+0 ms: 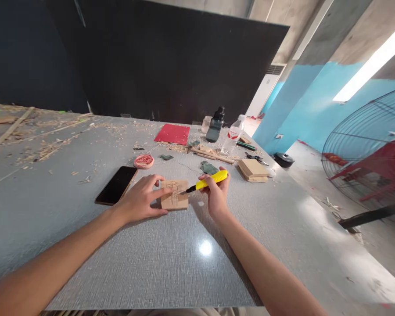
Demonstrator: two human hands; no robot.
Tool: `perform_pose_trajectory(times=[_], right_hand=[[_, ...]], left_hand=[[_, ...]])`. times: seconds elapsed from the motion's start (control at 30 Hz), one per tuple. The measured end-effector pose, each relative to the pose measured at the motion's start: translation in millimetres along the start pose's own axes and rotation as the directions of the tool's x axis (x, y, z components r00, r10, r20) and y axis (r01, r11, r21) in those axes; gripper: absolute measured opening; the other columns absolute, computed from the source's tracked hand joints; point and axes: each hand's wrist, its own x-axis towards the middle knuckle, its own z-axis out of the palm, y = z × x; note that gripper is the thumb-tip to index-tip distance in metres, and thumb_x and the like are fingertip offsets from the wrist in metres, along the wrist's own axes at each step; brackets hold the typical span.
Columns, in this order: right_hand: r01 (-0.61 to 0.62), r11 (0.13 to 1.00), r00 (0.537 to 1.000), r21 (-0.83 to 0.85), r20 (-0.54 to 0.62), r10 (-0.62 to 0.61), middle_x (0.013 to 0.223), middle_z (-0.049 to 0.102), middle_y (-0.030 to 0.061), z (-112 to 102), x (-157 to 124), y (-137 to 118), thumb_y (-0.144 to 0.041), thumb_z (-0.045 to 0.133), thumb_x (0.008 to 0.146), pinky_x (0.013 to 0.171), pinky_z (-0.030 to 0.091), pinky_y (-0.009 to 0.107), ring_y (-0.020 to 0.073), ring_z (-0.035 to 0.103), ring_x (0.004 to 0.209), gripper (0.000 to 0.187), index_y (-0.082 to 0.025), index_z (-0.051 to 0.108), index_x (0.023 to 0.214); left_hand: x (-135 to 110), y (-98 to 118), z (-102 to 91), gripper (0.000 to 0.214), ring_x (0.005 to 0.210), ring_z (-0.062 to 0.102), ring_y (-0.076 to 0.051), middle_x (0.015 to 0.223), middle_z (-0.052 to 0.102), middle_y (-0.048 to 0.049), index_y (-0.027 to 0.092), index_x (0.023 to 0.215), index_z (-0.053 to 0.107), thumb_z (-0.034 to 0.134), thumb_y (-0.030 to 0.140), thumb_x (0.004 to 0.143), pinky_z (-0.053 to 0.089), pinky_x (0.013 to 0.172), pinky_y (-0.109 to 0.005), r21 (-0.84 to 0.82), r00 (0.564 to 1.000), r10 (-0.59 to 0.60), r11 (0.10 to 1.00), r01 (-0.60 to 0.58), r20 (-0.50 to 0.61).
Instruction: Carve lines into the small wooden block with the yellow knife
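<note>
A small square wooden block (181, 201) with lines cut into its top lies flat on the grey table. My left hand (143, 197) holds it from the left, index finger pressed on the carved face, the thumb by its near edge. In my right hand (217, 195) is a yellow utility knife (213, 178), gripped like a pen. Its dark tip points left and meets the block's top near the right side. Just beyond my left hand are a black phone (116, 185) and a round wooden piece with a red design (144, 161).
Farther back stand a dark water bottle (214, 127) and a clear plastic bottle (233, 135), near a red sheet (173, 134). Stacked wooden blocks (253, 169) sit right of my right hand. Wood shavings litter the table's far side. A large fan (365, 145) stands at right.
</note>
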Motion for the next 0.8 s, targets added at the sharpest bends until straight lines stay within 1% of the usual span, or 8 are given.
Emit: perform_pose_trajectory(times=[0.07, 0.13, 0.23, 0.33, 0.47, 0.63, 0.8], right_hand=[[0.004, 1.000, 1.000, -0.002, -0.016, -0.004, 0.080, 0.073, -0.0048, 0.1, 0.4, -2.2, -0.044, 0.080, 0.082, 0.050, 0.045, 0.022, 0.0112, 0.058, 0.052, 0.061, -0.032, 0.036, 0.122], [0.020, 1.000, 0.999, 0.012, -0.039, -0.019, 0.078, 0.073, -0.0053, -0.7, 2.6, -2.6, -0.048, 0.083, 0.080, 0.048, 0.042, 0.021, 0.0093, 0.054, 0.046, 0.062, -0.032, 0.035, 0.115], [0.038, 0.999, 0.998, 0.035, -0.057, -0.036, 0.080, 0.074, -0.0055, -2.0, 5.8, -1.3, -0.049, 0.086, 0.078, 0.049, 0.042, 0.020, 0.0085, 0.056, 0.047, 0.063, -0.031, 0.034, 0.108], [0.048, 0.999, 0.998, 0.019, -0.051, -0.047, 0.081, 0.073, -0.0064, -2.0, 6.5, 1.0, -0.048, 0.086, 0.078, 0.050, 0.044, 0.020, 0.0079, 0.058, 0.049, 0.061, -0.031, 0.034, 0.104], [0.052, 0.999, 0.997, 0.009, -0.056, -0.051, 0.079, 0.070, -0.0086, -1.4, 5.6, 3.7, -0.046, 0.086, 0.078, 0.049, 0.044, 0.020, 0.0072, 0.056, 0.047, 0.060, -0.030, 0.033, 0.101], [0.063, 0.998, 0.997, 0.003, -0.041, -0.063, 0.079, 0.068, -0.0100, -1.0, 5.1, 4.9, -0.044, 0.086, 0.080, 0.046, 0.042, 0.019, 0.0070, 0.056, 0.047, 0.059, -0.031, 0.032, 0.100], [0.055, 0.998, 0.997, -0.002, -0.056, -0.055, 0.077, 0.068, -0.0107, -0.2, 4.8, 5.4, -0.044, 0.087, 0.078, 0.045, 0.043, 0.019, 0.0072, 0.055, 0.045, 0.061, -0.032, 0.032, 0.101]], left_hand=[[0.1, -1.0, 1.3, 0.055, 0.112, 0.057, -0.028, 0.136, 0.048, -0.0108, 0.033, 0.138, 0.063, 0.078, 0.053, 0.088, 0.052, 0.099, -0.048, 0.006, 1.000, 0.001, 1.000, -0.001, -0.007], [0.0, -1.9, 2.3, 0.056, 0.114, 0.057, -0.028, 0.137, 0.048, -0.0107, 0.033, 0.139, 0.062, 0.078, 0.053, 0.088, 0.052, 0.099, -0.048, 0.006, 1.000, 0.000, 1.000, 0.000, -0.011], [-0.5, -2.9, 3.2, 0.058, 0.114, 0.057, -0.028, 0.138, 0.048, -0.0105, 0.034, 0.139, 0.061, 0.079, 0.054, 0.087, 0.051, 0.100, -0.048, 0.003, 1.000, 0.008, 1.000, -0.008, -0.018], [-1.1, -3.8, 4.1, 0.059, 0.113, 0.057, -0.028, 0.138, 0.047, -0.0104, 0.034, 0.139, 0.062, 0.079, 0.054, 0.087, 0.052, 0.100, -0.048, 0.007, 1.000, 0.011, 1.000, -0.011, -0.015], [-1.3, -4.9, 5.4, 0.058, 0.111, 0.058, -0.027, 0.138, 0.046, -0.0109, 0.034, 0.139, 0.062, 0.079, 0.054, 0.088, 0.053, 0.097, -0.047, 0.018, 1.000, 0.008, 1.000, -0.008, -0.009], [-1.1, -4.7, 5.3, 0.057, 0.112, 0.057, -0.028, 0.139, 0.047, -0.0117, 0.031, 0.140, 0.062, 0.078, 0.053, 0.089, 0.052, 0.098, -0.047, 0.004, 0.999, 0.031, 1.000, -0.031, -0.016], [-1.4, -3.7, 4.2, 0.057, 0.113, 0.057, -0.027, 0.139, 0.047, -0.0101, 0.034, 0.140, 0.060, 0.076, 0.055, 0.090, 0.051, 0.100, -0.047, -0.011, 1.000, 0.011, 1.000, -0.011, 0.010]])
